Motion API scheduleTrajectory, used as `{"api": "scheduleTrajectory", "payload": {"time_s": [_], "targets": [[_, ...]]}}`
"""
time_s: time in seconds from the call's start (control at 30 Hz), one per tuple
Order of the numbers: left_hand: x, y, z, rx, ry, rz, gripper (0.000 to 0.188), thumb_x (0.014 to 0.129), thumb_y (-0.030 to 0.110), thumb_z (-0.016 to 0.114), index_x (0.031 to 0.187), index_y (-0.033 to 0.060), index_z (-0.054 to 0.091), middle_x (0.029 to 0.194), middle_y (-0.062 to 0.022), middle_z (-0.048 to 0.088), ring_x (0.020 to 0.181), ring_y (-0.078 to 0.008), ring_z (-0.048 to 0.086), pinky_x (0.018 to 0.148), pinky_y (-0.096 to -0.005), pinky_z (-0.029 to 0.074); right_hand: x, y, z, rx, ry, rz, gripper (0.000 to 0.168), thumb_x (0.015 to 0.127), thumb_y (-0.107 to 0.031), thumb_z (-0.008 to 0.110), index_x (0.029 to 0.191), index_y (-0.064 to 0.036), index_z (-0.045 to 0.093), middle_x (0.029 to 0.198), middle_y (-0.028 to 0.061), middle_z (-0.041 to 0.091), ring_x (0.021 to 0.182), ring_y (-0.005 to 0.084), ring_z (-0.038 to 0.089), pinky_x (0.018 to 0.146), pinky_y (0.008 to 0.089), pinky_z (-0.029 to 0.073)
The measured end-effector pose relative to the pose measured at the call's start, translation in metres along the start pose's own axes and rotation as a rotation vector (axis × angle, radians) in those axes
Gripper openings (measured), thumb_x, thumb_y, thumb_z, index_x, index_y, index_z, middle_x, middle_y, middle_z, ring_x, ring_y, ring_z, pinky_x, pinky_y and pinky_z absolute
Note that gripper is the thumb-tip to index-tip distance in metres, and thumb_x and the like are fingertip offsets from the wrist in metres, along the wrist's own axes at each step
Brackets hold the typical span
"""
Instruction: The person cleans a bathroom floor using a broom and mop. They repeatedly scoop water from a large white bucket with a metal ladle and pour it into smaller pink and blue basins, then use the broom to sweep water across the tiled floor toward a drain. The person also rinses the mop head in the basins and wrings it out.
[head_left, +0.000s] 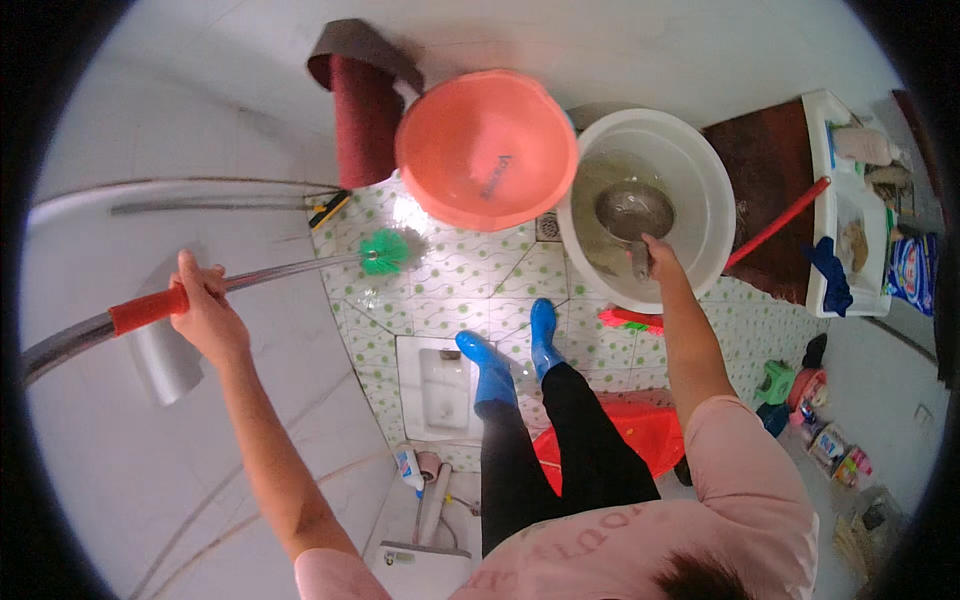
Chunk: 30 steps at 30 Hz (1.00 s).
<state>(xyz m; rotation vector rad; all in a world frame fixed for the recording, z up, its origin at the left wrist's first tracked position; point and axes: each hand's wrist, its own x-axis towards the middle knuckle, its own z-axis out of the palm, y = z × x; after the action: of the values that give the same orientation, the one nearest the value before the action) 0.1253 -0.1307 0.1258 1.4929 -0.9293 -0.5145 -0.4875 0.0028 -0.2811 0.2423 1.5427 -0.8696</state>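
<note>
My left hand grips the red sleeve of a long metal pole. At the pole's far end, a round green bristle brush rests on or just above the patterned tile floor. On the other side, my right hand holds the handle of a metal water ladle. The ladle's bowl is inside a large white plastic tub with water in it; I cannot tell whether the bowl is dipped. An orange plastic basin sits beside the tub.
A squat toilet lies by my blue rubber boots. Behind my legs is a red basin. A white washbasin with bottles stands at right, a red handle leaning near it. Several bottles line the right wall.
</note>
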Motion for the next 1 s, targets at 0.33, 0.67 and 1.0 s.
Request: {"api": "scheduleTrajectory", "payload": {"time_s": [0.33, 0.67, 1.0], "targets": [[0.077, -0.102, 0.109, -0.18, -0.277, -0.133, 0.03, 0.094, 0.024, 0.061, 0.07, 0.0099, 0.05, 0.064, 0.0005, 0.042, 0.064, -0.0124, 0.042, 0.076, -0.034, 0.045, 0.07, -0.079, -0.111, -1.288, 0.173, -0.341, 0.043, 0.089, -0.043, 0.059, 0.109, -0.004, 0.062, 0.105, 0.0179, 0.065, 0.092, 0.0335, 0.065, 0.08, 0.0512, 0.049], [0.137, -0.098, 0.079, -0.002, -0.257, -0.222, 0.028, 0.088, 0.028, 0.068, 0.1, 0.0033, 0.063, 0.089, -0.0048, 0.061, 0.087, -0.0165, 0.06, 0.086, -0.036, 0.048, -0.092, -0.175, -0.114, -2.637, 0.916, -0.731, 0.036, 0.09, -0.022, 0.048, 0.117, -0.004, 0.062, 0.13, 0.017, 0.054, 0.126, 0.0313, 0.043, 0.108, 0.048, 0.024], [0.144, -0.094, 0.102, 0.304, -0.267, 0.204, 0.045, 0.081, 0.043, 0.074, 0.098, 0.0022, 0.068, 0.092, -0.0055, 0.066, 0.082, -0.0125, 0.062, 0.08, -0.0297, 0.051, -0.177, -0.12, -0.161, -2.74, 0.015, -0.376, 0.029, 0.085, -0.026, 0.051, 0.101, -0.008, 0.068, 0.102, 0.018, 0.067, 0.095, 0.0334, 0.064, 0.078, 0.0514, 0.05]]}}
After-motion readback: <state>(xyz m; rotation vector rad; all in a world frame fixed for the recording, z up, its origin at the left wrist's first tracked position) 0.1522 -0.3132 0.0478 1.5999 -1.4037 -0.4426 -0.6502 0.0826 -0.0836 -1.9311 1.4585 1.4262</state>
